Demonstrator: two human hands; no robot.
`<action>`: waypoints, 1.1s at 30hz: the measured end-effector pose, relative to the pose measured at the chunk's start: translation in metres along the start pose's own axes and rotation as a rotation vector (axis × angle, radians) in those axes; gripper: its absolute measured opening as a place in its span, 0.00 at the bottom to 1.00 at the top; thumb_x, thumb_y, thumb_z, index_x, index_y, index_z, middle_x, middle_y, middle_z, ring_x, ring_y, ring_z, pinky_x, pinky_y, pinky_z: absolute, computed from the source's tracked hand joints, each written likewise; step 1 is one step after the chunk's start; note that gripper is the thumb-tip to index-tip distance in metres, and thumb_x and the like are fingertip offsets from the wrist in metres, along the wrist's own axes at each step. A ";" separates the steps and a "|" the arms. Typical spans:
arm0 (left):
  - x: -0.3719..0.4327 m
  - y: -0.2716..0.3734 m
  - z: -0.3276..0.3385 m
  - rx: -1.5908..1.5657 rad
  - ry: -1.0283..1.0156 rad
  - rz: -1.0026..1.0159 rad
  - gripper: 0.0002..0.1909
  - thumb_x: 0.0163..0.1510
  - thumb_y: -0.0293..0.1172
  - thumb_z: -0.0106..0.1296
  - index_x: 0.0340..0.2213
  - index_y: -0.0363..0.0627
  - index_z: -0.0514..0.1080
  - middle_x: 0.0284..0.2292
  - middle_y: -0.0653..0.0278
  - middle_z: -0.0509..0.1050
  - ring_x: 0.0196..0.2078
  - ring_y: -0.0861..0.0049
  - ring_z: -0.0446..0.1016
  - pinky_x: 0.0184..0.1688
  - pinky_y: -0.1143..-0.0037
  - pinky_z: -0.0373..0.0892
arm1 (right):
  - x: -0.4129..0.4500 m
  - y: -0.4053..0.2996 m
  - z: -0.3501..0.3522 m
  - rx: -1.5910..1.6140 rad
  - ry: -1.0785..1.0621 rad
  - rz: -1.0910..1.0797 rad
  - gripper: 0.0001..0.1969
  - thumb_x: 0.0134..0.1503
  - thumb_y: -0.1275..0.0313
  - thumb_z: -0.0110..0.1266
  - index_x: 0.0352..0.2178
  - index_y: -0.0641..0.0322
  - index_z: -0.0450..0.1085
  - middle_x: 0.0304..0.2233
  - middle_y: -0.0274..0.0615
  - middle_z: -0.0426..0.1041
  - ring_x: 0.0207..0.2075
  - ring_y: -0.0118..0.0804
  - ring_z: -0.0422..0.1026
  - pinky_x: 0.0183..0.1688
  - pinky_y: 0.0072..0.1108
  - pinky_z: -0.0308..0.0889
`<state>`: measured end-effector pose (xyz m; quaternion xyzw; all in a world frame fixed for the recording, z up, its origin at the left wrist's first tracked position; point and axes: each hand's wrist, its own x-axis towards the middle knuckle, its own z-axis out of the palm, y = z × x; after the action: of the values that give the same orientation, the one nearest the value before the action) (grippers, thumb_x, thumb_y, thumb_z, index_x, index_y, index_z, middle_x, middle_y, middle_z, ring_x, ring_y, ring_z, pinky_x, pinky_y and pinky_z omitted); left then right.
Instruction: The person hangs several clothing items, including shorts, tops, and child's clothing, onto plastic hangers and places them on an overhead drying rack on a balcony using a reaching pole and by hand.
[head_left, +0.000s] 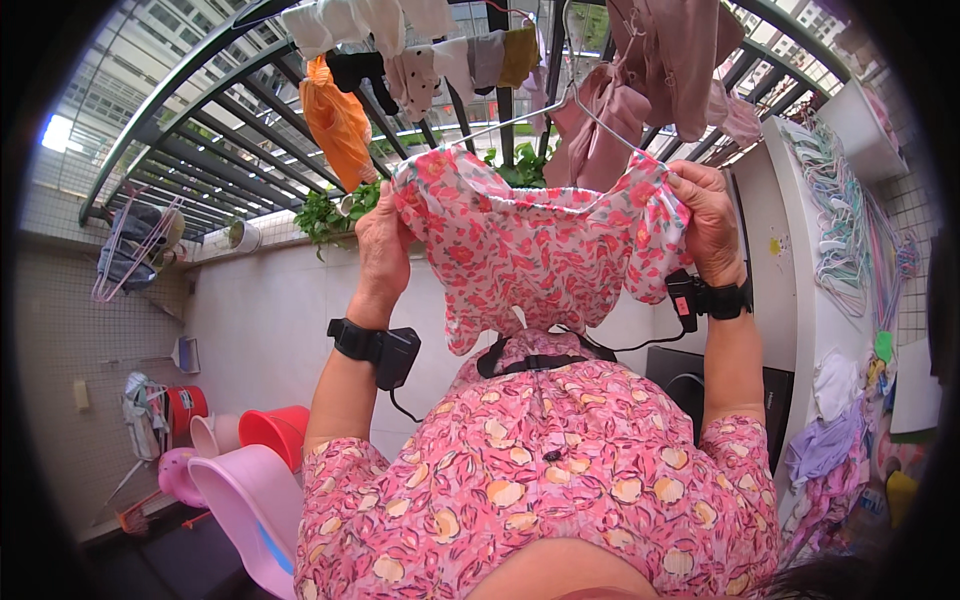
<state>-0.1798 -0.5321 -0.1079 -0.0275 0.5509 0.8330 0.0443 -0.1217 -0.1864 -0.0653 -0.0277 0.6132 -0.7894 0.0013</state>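
A pink-and-white floral child's garment (536, 255) with an elastic neckline hangs before me on a wire clothes hanger (517, 124). My left hand (384, 244) grips its left shoulder edge, thumb up. At the opposite side my right hand (706, 214) pinches the other sleeve near the hanger's end. The hanger's arms run into the garment at both shoulders, and its neck rises towards the top of the view. Fabric hides the hanger's lower part. Both wrists carry black strapped devices with cables.
Socks (420, 75), an orange garment (334, 124) and mauve clothes (652, 67) hang by the dark balcony railing (247, 124). Many hangers (829, 210) and crumpled clothes (829, 442) lie on the right-hand counter. A red bucket (274, 435) and pink tub (247, 510) stand lower left; potted plants (322, 217) line the ledge.
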 end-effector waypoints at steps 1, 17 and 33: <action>-0.006 -0.001 -0.008 0.001 0.007 0.005 0.19 0.58 0.44 0.38 0.33 0.38 0.70 0.27 0.69 0.72 0.25 0.86 0.68 0.27 0.83 0.65 | 0.001 0.007 0.010 0.055 0.022 0.000 0.08 0.53 0.74 0.48 0.29 0.70 0.70 0.24 0.34 0.73 0.25 0.19 0.69 0.29 0.10 0.64; 0.023 0.095 -0.156 0.746 0.126 0.518 0.08 0.54 0.27 0.47 0.31 0.35 0.72 0.20 0.72 0.68 0.22 0.88 0.60 0.25 0.83 0.58 | 0.077 0.064 0.126 -0.127 -0.098 -0.014 0.07 0.53 0.76 0.49 0.28 0.72 0.71 0.21 0.30 0.70 0.22 0.16 0.65 0.26 0.09 0.60; 0.035 0.095 0.001 1.053 0.590 0.580 0.15 0.45 0.28 0.52 0.36 0.35 0.69 0.23 0.68 0.68 0.26 0.81 0.66 0.32 0.82 0.62 | 0.216 0.051 0.001 0.138 -0.447 0.053 0.08 0.52 0.74 0.52 0.28 0.73 0.70 0.22 0.31 0.70 0.24 0.18 0.64 0.28 0.11 0.59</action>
<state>-0.2240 -0.5661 -0.0240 -0.0797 0.8580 0.3888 -0.3262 -0.3391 -0.2080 -0.1054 -0.1856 0.5428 -0.8034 0.1595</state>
